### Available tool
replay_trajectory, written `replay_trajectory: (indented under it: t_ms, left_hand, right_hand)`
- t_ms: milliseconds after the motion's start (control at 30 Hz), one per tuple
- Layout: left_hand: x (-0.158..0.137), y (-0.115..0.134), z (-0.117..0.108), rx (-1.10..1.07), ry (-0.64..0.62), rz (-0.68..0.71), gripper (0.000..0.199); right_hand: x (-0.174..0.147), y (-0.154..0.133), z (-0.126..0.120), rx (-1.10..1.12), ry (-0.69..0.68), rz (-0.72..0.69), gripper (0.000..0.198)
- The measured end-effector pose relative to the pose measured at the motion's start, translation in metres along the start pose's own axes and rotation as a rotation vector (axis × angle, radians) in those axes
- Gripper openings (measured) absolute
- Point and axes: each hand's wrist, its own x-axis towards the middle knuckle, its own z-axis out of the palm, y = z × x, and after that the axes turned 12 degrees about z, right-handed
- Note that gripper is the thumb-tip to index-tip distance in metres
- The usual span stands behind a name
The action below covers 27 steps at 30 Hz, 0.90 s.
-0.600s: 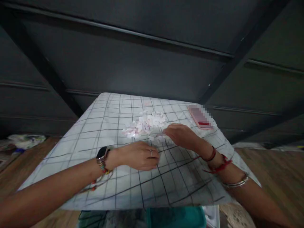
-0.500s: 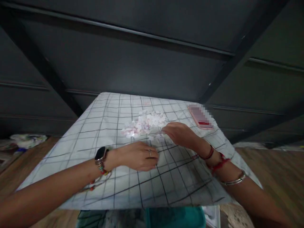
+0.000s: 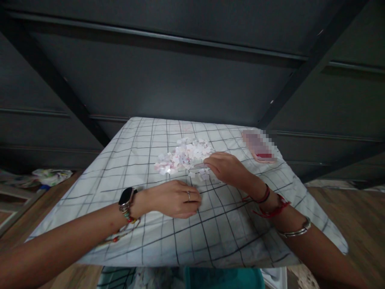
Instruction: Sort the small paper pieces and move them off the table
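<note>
A loose heap of small white and pinkish paper scraps (image 3: 185, 154) lies on the checked cloth. My right hand (image 3: 225, 166) is at the heap's right front edge, thumb and fingertips pinched together. A slim greyish thing (image 3: 199, 165) juts from that pinch over the scraps; its kind is too small to tell. A few separate scraps (image 3: 203, 174) lie just in front of it. My left hand (image 3: 174, 198) rests palm down on the cloth, nearer to me than the heap, fingers curled and close together. Nothing shows in it, though its palm is hidden.
A pink-edged phone (image 3: 261, 150), partly blurred out, lies at the table's right back. White cloth with dark grid lines (image 3: 120, 168) covers the table. Dark panels (image 3: 168, 80) rise behind it. Below the front edge is a teal container (image 3: 224, 277).
The view has shifted slightly. My right hand stays pinched at the heap, and the slim greyish thing at its fingertips shows more clearly. My left hand has stayed in place.
</note>
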Motion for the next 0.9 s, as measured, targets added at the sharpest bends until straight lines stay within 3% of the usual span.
replay_trajectory:
  t_ms: [333, 567, 733, 900]
  left_hand:
    - [0.000, -0.002, 0.000, -0.019, -0.029, -0.005, 0.024]
    - [0.001, -0.002, -0.002, -0.003, -0.017, -0.005, 0.024]
    - [0.000, -0.003, -0.002, -0.008, -0.022, -0.012, 0.024]
    - [0.000, -0.003, -0.001, -0.005, 0.010, -0.011, 0.024]
  right_hand:
    - [0.002, -0.005, 0.003, -0.015, 0.031, 0.016, 0.020]
    - [-0.001, -0.010, -0.004, -0.024, 0.018, -0.179, 0.023]
    - [0.001, -0.014, 0.000, -0.041, 0.090, -0.105, 0.020]
    - [0.000, -0.013, 0.005, -0.029, 0.076, -0.170, 0.022]
